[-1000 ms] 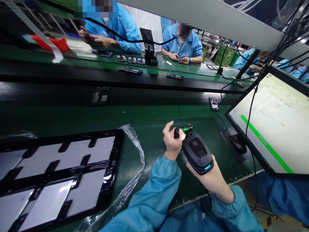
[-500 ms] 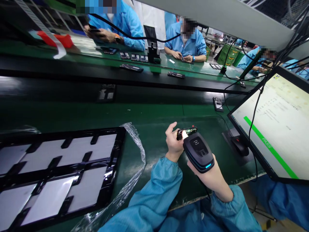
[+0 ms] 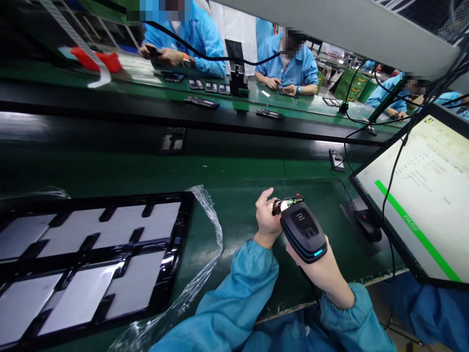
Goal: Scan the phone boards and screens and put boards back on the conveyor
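My left hand [image 3: 267,217] is closed on an opened phone [image 3: 291,201] whose circuit parts show, held up over the green bench. Beyond the scanner's head the phone is partly hidden. A black barcode scanner [image 3: 304,230] with a lit blue strip is gripped in my right hand [image 3: 320,264]; its body covers most of my fingers. The scanner's front end points at the phone, and a bright patch of light shows beside it. I cannot tell whether the two touch.
At left lies a black tray [image 3: 170,198] with pale sheets, and crumpled plastic film [image 3: 220,234] beside it. On the right stand a monitor [image 3: 432,186] showing PASS and a mouse [image 3: 368,226]. Phone parts [image 3: 173,140] lie along the dark belt [image 3: 128,134]. Co-workers [image 3: 293,63] sit opposite.
The whole view has shifted slightly, so the scene sits a little further right. The phone has tilted flatter in my left hand. The scanner stays in my right hand, and the monitor still shows PASS.
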Demonstrator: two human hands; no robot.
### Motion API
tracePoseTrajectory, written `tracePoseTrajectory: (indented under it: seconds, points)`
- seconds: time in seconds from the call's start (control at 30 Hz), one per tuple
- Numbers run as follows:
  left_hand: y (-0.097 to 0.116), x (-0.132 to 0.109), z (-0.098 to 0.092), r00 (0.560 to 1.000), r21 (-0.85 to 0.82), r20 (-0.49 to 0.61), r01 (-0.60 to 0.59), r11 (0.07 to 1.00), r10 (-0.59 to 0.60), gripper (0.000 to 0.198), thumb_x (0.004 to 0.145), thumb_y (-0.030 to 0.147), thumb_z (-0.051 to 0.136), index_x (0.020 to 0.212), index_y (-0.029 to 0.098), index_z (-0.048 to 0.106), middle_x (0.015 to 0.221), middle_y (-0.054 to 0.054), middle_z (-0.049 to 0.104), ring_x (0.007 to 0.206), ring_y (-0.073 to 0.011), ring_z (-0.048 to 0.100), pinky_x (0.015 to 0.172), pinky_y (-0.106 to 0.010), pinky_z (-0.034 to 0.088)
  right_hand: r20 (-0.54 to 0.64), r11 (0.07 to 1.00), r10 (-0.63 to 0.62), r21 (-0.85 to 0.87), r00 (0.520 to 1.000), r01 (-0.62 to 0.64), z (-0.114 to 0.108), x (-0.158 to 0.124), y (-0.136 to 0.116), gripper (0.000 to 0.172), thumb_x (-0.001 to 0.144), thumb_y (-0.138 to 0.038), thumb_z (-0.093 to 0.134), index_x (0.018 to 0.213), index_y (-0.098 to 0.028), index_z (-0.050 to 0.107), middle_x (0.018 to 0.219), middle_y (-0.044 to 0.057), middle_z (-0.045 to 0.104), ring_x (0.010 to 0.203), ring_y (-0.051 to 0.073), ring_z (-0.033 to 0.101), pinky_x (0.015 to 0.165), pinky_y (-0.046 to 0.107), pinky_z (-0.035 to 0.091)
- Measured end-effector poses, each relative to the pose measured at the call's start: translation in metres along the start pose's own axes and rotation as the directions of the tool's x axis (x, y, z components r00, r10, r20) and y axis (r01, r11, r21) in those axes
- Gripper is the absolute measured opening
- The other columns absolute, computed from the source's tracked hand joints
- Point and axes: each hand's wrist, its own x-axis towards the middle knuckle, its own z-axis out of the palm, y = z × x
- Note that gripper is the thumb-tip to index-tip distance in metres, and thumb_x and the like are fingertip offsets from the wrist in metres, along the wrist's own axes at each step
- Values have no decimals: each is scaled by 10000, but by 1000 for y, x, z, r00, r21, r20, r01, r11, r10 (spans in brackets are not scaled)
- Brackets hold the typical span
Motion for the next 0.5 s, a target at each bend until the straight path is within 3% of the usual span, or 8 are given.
tracePoseTrajectory:
  seconds: [0.1,0.23,0.5]
  points:
    - [-4,4,-2,1000,33,16,-3,999,3,453,882,329,594,1274,147,456,624,50,596,489,-123,589,512,-251,475,10,998,26,-57,1000,-25,-4,-1,-5,205,727,-324,759,754,-170,626,512,-32,552,517,157,523,580,304,478]
    - [-4,14,-10,990,42,136,25,999,-31,533,864,218,573,1354,144,377,634,64,597,486,-106,578,479,-212,446,4,990,94,-110,996,-93,-12,-5,-5,261,745,-404,747,743,-179,615,504,-28,560,510,161,533,577,305,475]
    - [-5,25,-18,973,110,217,59,992,-81,575,881,214,544,1411,140,331,615,71,578,502,-119,580,506,-229,444,24,993,111,-42,994,-110,-18,-10,4,286,752,-418,750,693,-193,584,511,-38,557,480,132,498,504,266,463]
